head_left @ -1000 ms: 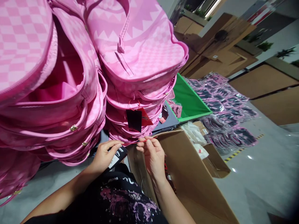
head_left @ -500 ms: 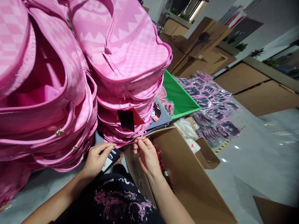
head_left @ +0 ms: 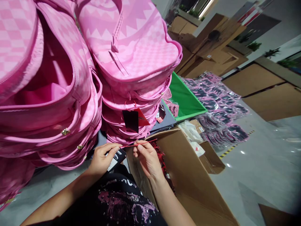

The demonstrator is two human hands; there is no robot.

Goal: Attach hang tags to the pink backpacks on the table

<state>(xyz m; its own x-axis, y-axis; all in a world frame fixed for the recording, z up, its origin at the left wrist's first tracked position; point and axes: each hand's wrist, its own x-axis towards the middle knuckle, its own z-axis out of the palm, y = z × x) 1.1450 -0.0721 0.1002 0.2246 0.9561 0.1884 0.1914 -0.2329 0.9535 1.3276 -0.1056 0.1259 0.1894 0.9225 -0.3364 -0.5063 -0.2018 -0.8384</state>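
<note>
My left hand (head_left: 102,158) is closed on a black hang tag (head_left: 117,156) with white print, low in front of me. A thin red string (head_left: 138,144) stretches from that tag to my right hand (head_left: 145,157), which pinches it between thumb and fingers. Both hands sit just below two tall stacks of pink checkered bags (head_left: 131,62). One bag in the right stack carries a black and red tag (head_left: 134,119). An open cardboard box (head_left: 188,175) stands right under my right hand, with red strings inside it.
More pink bags (head_left: 42,94) fill the left. A green bin (head_left: 187,100) and a grey surface (head_left: 166,121) lie behind the box. Plastic-wrapped pink and black packets (head_left: 218,110) cover the floor at right, with large cardboard boxes (head_left: 258,84) beyond.
The view has shifted slightly; both hands stay together at the tag, with my right hand's fingers working along the red string.
</note>
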